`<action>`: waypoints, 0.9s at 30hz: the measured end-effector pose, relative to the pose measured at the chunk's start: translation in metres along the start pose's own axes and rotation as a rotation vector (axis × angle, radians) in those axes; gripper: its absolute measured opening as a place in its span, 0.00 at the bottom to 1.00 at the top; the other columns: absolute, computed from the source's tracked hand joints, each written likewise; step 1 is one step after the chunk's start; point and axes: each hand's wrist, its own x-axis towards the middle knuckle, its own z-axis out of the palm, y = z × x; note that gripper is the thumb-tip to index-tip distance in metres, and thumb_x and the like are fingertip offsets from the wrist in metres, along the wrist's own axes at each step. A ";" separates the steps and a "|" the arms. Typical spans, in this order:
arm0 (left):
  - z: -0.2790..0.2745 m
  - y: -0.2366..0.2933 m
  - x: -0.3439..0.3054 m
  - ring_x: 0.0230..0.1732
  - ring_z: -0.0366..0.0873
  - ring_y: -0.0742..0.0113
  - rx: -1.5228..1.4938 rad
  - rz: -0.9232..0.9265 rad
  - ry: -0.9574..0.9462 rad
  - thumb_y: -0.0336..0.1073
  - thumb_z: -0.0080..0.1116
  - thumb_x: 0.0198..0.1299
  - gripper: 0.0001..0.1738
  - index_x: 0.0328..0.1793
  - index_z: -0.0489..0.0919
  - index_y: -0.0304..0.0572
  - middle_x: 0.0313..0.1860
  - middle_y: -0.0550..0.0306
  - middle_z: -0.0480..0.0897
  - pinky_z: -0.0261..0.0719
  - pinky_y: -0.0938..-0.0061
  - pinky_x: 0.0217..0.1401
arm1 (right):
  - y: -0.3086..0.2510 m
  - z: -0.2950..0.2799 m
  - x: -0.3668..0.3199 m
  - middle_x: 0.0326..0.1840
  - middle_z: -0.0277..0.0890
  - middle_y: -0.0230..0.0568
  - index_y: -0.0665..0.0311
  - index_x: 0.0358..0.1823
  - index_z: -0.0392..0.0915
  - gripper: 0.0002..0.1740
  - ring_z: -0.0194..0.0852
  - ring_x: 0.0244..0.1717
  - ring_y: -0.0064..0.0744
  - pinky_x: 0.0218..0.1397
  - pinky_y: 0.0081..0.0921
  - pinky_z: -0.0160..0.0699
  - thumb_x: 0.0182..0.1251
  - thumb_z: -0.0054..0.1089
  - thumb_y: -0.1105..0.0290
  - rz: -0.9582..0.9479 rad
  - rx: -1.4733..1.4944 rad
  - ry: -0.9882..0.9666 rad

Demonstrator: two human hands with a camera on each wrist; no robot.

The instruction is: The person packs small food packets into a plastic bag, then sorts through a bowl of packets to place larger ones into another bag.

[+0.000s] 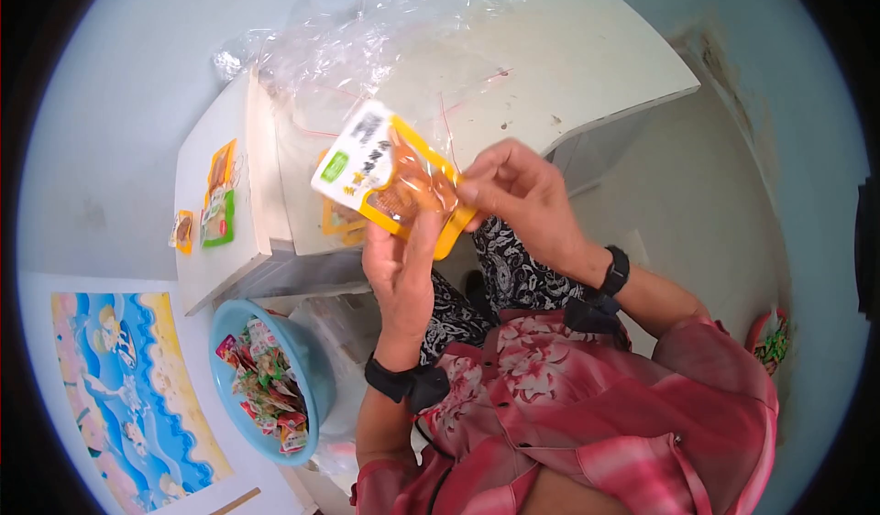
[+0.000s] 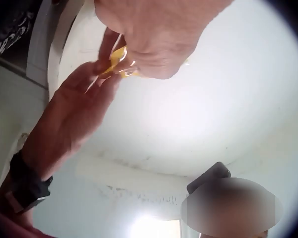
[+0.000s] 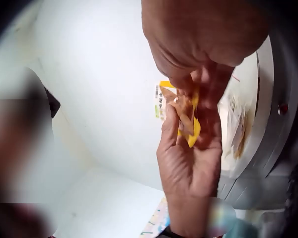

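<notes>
A yellow and white snack packet (image 1: 380, 169) with a see-through window showing brown food is held up in front of the table's edge. My left hand (image 1: 401, 272) grips its lower side, the thumb lying across the window. At the packet's right edge, my right hand (image 1: 527, 205) pinches a corner between thumb and fingers. In the right wrist view, the packet (image 3: 181, 106) stands between the left hand (image 3: 188, 161) below and the right hand (image 3: 203, 37) above. From the left wrist, only a bit of yellow packet (image 2: 120, 55) shows, mostly hidden behind the left hand (image 2: 154, 37).
Another yellow packet (image 1: 337, 224) lies on the white table (image 1: 587, 48) behind the held one. Crumpled clear plastic wrap (image 1: 339, 57) covers the table's far left. Several small packets (image 1: 218, 214) lie on the left-hand surface. A blue basin (image 1: 323, 378) full of wrapped snacks stands below.
</notes>
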 end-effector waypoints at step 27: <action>-0.002 -0.002 0.052 0.44 0.77 0.47 1.405 0.576 0.024 0.50 0.77 0.56 0.28 0.51 0.78 0.38 0.40 0.49 0.77 0.76 0.56 0.47 | -0.071 -0.090 0.015 0.33 0.75 0.22 0.61 0.49 0.77 0.09 0.64 0.27 0.07 0.26 0.12 0.58 0.79 0.61 0.65 0.107 -0.412 0.126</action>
